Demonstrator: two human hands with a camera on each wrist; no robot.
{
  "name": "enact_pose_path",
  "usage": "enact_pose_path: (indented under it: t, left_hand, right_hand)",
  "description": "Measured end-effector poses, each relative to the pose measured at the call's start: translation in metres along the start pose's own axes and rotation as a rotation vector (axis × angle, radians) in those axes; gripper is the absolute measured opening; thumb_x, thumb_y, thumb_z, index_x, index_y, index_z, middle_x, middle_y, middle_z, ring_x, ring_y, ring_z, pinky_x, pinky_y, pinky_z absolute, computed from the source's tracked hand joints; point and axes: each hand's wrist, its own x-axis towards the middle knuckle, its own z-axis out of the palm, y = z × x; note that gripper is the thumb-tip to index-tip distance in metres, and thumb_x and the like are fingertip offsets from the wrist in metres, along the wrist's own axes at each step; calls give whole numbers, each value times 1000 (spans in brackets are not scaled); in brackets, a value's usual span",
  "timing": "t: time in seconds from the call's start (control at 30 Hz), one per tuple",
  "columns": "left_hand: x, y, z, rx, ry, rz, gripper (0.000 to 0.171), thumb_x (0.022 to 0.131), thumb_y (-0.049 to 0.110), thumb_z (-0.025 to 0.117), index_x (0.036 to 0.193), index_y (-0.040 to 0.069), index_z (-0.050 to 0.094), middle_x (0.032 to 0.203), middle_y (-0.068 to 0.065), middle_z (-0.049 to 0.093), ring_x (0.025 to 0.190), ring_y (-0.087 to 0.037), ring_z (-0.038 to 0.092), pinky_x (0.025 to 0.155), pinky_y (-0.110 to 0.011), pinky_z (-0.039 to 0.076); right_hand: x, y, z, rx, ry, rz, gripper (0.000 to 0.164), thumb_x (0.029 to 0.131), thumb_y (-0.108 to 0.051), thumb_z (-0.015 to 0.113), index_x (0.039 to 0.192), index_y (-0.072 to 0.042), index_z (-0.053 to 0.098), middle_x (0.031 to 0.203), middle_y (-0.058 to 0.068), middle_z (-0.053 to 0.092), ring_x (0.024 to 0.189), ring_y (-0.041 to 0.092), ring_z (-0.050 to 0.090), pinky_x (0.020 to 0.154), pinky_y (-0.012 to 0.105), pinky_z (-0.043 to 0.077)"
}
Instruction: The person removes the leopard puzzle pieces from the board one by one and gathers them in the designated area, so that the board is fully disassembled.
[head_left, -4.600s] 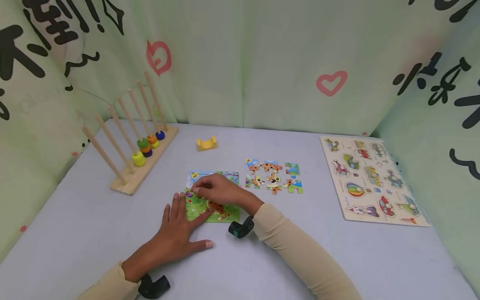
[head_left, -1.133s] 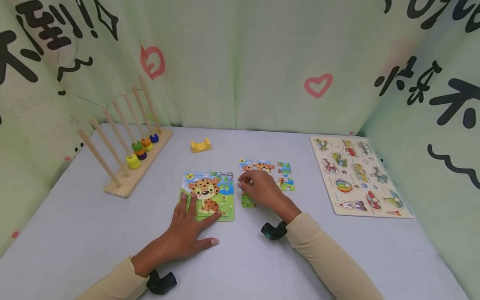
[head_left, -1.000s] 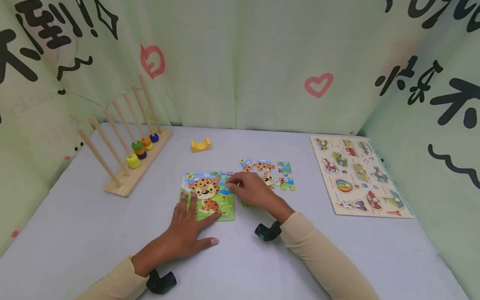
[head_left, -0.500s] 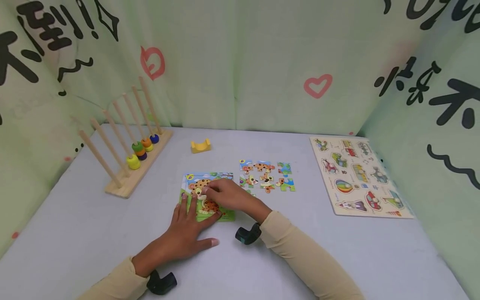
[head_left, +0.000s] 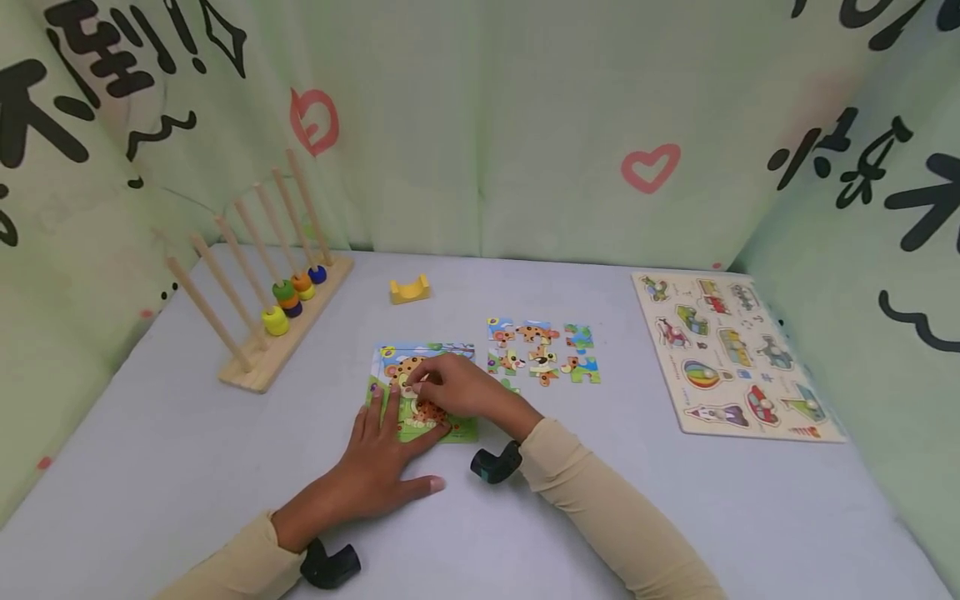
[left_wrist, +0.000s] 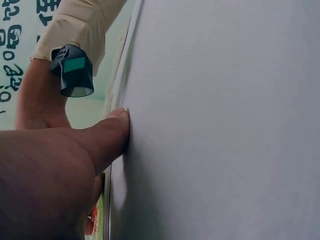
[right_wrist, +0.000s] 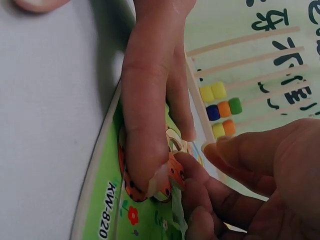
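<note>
A leopard picture puzzle board (head_left: 467, 429) lies on the white-covered table. My left hand (head_left: 378, 471) rests on its lower left part with fingers spread, thumb on the cloth. Over the board's middle, my right hand (head_left: 465, 387) bends its fingers close to the leopard's face. In the right wrist view, a thin pale-green puzzle piece (right_wrist: 178, 212) stands on edge at the curled right fingers, which grip it; its picture side is mostly hidden. Loose leopard puzzle pieces (head_left: 542, 367) lie right of the board, one partly covered by the right forearm.
A wooden peg rack (head_left: 255, 375) with coloured beads (head_left: 276, 321) stands at the left. Behind the board sits a yellow arch block (head_left: 409, 289). A wooden picture board (head_left: 738, 367) lies at the right, and a printed curtain (head_left: 480, 125) closes off the back.
My right hand has come left from the loose pieces to the leopard board, carrying a puzzle piece. The left hand stays on the board. The head view has shifted slightly.
</note>
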Motion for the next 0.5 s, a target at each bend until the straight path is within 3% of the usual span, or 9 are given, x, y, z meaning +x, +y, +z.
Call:
enact_pose_path:
  t: [0.27, 0.5]
  left_hand:
    - [-1, 1, 0, -7, -9, -1, 68, 89, 59, 60, 149, 34, 39, 156, -32, -7, 140, -47, -21, 107, -67, 0]
    - [0, 0, 0, 26, -1, 15, 68, 89, 58, 60, 149, 34, 40, 156, -31, -7, 140, -49, -18, 107, -67, 2]
  right_hand:
    - [1, 3, 2, -11, -62, -15, 16, 95, -10, 61, 107, -8, 72, 91, -5, 66, 77, 9, 55, 70, 25, 45]
    - [2, -3, 1, 19, -60, 19, 17, 93, -4, 63, 108, -5, 70, 78, -3, 64, 64, 10, 53, 61, 24, 43]
